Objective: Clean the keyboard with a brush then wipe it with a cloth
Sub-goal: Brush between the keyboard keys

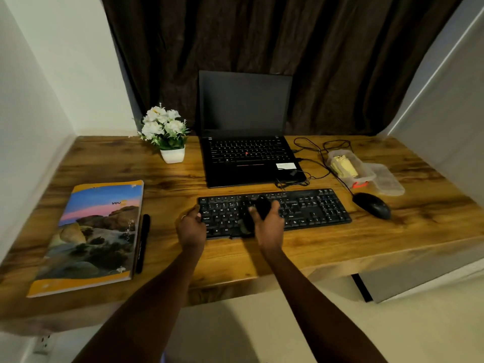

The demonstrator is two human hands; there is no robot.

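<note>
A black keyboard [309, 208] lies flat on the wooden desk [170, 179], in front of an open laptop. My right hand [269, 221] is shut on a black brush [258, 212], whose bristle end points down and left onto the keys near the keyboard's left-middle. My left hand [191, 226] rests at the keyboard's left end, fingers curled against its edge. A ring shows on that hand. No cloth is visible.
A black laptop [248, 150] stands open behind the keyboard. A black mouse [372, 205] and its cables lie to the right, by a clear plastic box [351, 166] and lid. At the left are a notebook [91, 237], a black pen [142, 242] and a potted white flower [165, 132].
</note>
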